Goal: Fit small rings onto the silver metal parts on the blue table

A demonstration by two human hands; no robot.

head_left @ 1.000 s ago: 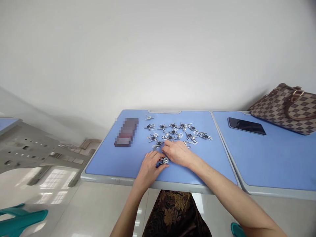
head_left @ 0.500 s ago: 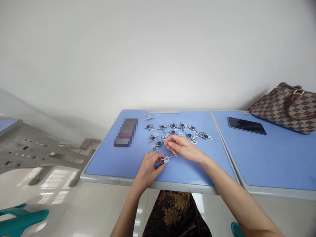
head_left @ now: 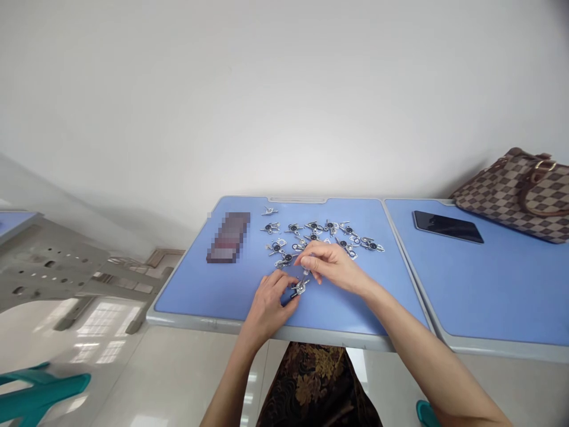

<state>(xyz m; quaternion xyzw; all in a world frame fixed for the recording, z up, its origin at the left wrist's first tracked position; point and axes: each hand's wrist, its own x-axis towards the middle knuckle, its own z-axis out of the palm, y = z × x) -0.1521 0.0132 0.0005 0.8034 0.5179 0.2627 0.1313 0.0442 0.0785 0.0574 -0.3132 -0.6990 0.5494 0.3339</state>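
Note:
My left hand (head_left: 272,299) rests on the blue desk with thumb and fingers closed round a small silver metal lock piece (head_left: 301,287), which has thin prongs sticking out. Just above and to its right, my right hand (head_left: 332,265) pinches a tiny shiny metal part (head_left: 306,271), too small to name. Beyond my hands lie several similar pieces with round black centres, such as this black-centred lock piece (head_left: 276,248), with key-like flat parts and rings around them. Part of the group is hidden behind my right hand.
A pixelated dark box-like item (head_left: 231,238) lies on the desk's left. One silver piece (head_left: 269,211) sits apart near the back edge. On the adjoining right desk (head_left: 498,290) are a black phone (head_left: 448,227) and a checkered handbag (head_left: 515,190). A wall stands behind.
My right hand has come slightly closer to the piece in my left hand, and the tiny part at its fingertips shows more clearly. The view has shifted slightly.

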